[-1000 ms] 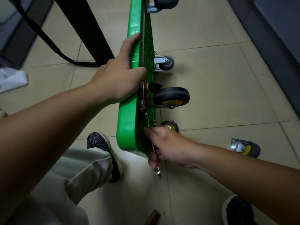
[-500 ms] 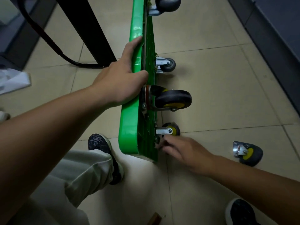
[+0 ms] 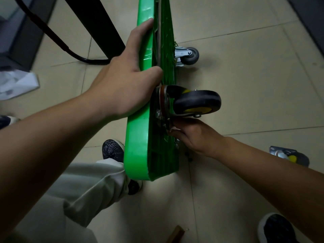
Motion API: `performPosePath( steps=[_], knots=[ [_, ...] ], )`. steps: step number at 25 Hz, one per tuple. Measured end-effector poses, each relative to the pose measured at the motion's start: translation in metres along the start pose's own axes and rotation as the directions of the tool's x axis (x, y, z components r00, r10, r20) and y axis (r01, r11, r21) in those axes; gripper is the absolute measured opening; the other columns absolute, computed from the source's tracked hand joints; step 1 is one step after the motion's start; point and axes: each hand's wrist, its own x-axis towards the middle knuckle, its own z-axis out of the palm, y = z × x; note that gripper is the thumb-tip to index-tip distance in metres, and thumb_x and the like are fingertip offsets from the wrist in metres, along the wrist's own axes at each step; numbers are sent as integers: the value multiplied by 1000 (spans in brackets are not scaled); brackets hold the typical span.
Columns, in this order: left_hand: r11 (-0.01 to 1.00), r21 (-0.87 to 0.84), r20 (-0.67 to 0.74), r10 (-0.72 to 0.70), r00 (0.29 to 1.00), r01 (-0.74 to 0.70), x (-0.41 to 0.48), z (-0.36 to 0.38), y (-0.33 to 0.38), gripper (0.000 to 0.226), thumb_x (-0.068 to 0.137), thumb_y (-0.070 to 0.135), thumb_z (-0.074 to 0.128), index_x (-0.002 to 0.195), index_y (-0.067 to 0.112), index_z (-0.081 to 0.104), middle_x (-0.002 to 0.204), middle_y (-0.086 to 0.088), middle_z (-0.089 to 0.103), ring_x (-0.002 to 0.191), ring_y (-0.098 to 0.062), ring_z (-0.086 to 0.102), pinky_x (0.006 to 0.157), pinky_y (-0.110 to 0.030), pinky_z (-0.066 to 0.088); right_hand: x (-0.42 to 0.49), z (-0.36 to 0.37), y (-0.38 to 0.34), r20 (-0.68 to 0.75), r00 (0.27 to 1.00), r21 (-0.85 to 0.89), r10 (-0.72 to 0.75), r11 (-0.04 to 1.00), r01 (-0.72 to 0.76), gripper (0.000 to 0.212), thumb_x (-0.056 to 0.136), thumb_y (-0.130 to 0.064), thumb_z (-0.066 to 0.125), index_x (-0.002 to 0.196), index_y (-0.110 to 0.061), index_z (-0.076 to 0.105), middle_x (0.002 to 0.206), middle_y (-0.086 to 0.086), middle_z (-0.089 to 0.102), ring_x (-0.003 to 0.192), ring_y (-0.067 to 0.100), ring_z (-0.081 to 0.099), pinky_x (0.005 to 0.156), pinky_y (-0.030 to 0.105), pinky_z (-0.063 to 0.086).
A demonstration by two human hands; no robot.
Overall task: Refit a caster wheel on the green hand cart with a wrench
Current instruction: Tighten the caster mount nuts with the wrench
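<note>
Green plastic, glossy and scuffed: the green hand cart [image 3: 138, 137] stands on its long edge on the tiled floor [image 3: 245, 76], ribbed underside facing right. Left hand [image 3: 122, 85] grips the cart's upper edge, thumb hooked over onto the ribbed side, index finger stretched along the rim, other fingers hidden behind the deck. A black-and-yellow caster [image 3: 198, 102] sits on the underside near the cart's near corner, black tyre, yellow hub, rusty brown swivel plate against the ribs. Right hand [image 3: 194, 135] is just below that caster, fingers [image 3: 177, 123] curled in against the mounting plate; can't tell whether they pinch anything, tips are hidden. A smaller grey caster [image 3: 188, 56] with a bright metal bracket is mounted farther along the same underside. A loose caster [image 3: 289, 156], yellow hub and steel plate, lies on the floor well apart to the right. A white sheet [image 3: 17, 83] lies at the floor's left side, with grey marks too blurred to read. A black cable [image 3: 52, 34] loops across the far-left floor.
</note>
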Motion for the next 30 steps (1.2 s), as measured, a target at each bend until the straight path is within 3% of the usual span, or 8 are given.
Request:
performPosePath(
  steps=[2,6,12,16,19,23,28,30],
  knots=[
    [1000,3,1,-6,1000,6,0,-1,-1,83,78,38,50,151,59,16,103,7,62,74,-31,66,74,-57,57,0,0,0,-1,1000,-13,-14,1000,13,19,94,-9,62,110,-19,57,94,-26,48,90,7,51,83,-11,22],
    [1000,-7,-4,-11,1000,11,-2,-1,-1,83,78,37,50,151,59,16,103,2,62,72,-34,66,71,-59,57,-2,-2,-1,117,991,-30,65,998,-62,17,98,-17,58,111,-27,56,97,-4,64,90,13,55,80,-7,28],
    [999,-8,-15,-34,999,33,-3,1,4,83,81,36,50,152,57,14,98,2,60,72,-33,66,69,-52,59,-17,-1,-40,312,862,120,400,883,-453,26,106,-35,42,80,-33,46,65,-2,59,59,16,63,61,40,51],
    [998,17,-33,-59,998,59,-2,2,6,81,84,34,50,152,58,13,94,2,62,73,-30,66,65,-39,53,-18,-3,-77,412,750,371,518,656,-657,35,108,-35,35,80,-16,44,60,17,50,53,31,61,56,46,50],
    [998,12,-28,-68,997,69,-5,2,8,84,77,38,47,150,60,12,98,-1,62,77,-33,66,71,-44,57,-13,-16,-102,522,643,468,560,442,-765,41,108,-42,31,81,-15,43,54,6,44,49,25,60,50,26,47],
    [996,22,-18,-81,997,81,-9,1,13,86,73,42,45,150,61,11,114,-9,63,85,-35,67,80,-49,58,-1,-31,-119,660,564,610,496,84,-788,45,105,-50,32,82,-13,42,50,0,43,48,19,62,50,26,54],
    [998,20,-8,-67,998,67,-7,1,12,85,76,41,46,151,59,10,117,-7,62,82,-31,68,76,-46,58,-19,-15,-111,541,560,628,627,142,-766,47,103,-56,35,81,-15,42,52,-1,31,39,16,39,45,23,38],
    [998,24,-8,-65,998,65,-2,1,9,83,80,41,48,151,58,10,110,-5,63,80,-30,68,72,-43,57,-35,-7,-90,325,585,563,743,345,-751,49,104,-55,30,80,-16,48,52,-6,36,44,10,36,51,27,36]
  ],
)
